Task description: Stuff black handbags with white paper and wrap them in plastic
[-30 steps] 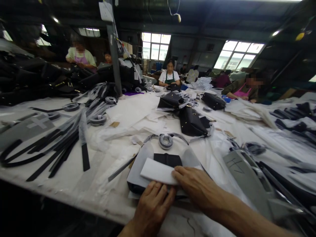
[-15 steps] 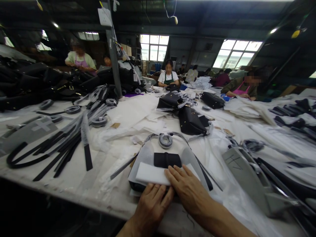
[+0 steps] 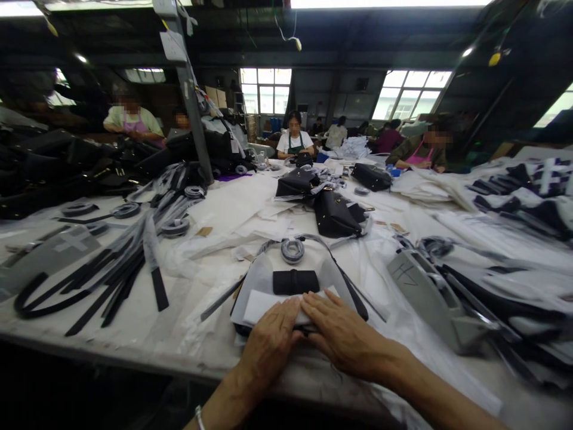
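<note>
A black handbag (image 3: 360, 303) lies flat in front of me, its face largely covered by pale translucent wrapping. Across its near part rests a folded white foam sheet (image 3: 259, 306). My left hand (image 3: 275, 328) lies flat on the sheet, fingers stretched forward. Beside it my right hand (image 3: 331, 328) presses on the same sheet with its fingers slightly spread. Just beyond the fingertips a black strap piece with a band (image 3: 295, 281) shows on the bag. A coiled, wrapped strap (image 3: 292, 251) sits at the bag's far end, by its handle.
Long black straps (image 3: 120, 269), partly in plastic, spread over the table's left. More black handbags (image 3: 338, 214) lie further back. A grey tape dispenser (image 3: 430, 298) stands at the right. A metal post (image 3: 193, 119) rises at back left. Several people work across the table.
My left hand has moved from the bag's near edge up onto the foam sheet, its fingers straightening. My right hand remains on the sheet. The whole view has shifted slightly.
</note>
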The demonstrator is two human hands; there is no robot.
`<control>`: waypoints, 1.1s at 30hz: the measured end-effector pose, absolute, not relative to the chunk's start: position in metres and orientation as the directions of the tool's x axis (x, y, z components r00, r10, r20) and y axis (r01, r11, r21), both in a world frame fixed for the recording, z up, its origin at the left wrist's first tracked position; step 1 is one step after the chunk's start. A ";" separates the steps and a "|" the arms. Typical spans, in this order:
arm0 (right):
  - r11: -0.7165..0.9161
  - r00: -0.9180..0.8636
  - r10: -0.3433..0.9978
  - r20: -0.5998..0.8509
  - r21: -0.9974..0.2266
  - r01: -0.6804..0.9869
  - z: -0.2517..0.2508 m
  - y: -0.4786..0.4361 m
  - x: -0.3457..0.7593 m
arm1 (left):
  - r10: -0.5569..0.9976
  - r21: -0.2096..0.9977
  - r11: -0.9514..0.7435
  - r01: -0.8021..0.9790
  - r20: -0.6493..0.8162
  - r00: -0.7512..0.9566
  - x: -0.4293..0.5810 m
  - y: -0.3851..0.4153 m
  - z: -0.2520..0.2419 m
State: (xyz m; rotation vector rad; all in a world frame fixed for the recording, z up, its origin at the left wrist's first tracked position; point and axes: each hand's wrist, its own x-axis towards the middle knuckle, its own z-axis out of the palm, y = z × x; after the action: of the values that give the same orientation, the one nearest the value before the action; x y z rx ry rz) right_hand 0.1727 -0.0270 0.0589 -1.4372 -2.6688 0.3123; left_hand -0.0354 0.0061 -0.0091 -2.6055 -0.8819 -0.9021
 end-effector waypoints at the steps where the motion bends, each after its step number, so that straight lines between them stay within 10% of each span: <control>1: 0.532 -0.545 0.839 0.004 -0.220 0.818 0.058 -0.033 0.176 | 0.445 -0.057 -0.797 0.602 0.617 0.649 -0.037 0.005 -0.011; 13: 0.593 -0.581 0.789 0.199 -0.002 0.805 0.027 -0.047 0.182 | 0.389 -0.495 -0.668 0.556 0.405 0.828 -0.032 -0.010 -0.007; 21: 0.415 -0.480 0.794 0.373 0.245 0.876 0.012 -0.041 0.162 | 0.342 -0.430 -0.747 0.507 0.406 0.847 -0.034 0.009 0.003; 33: 0.496 -0.534 0.799 0.276 0.198 0.845 0.028 -0.019 0.170 | 0.425 -0.346 -0.718 0.604 0.470 0.774 -0.024 0.008 0.012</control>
State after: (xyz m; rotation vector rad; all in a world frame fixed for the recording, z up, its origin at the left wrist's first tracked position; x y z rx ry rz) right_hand 0.1695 -0.0193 0.0278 -1.4319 -2.5876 -0.4679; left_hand -0.0238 0.0083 0.0119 -2.4785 -0.7721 -0.4951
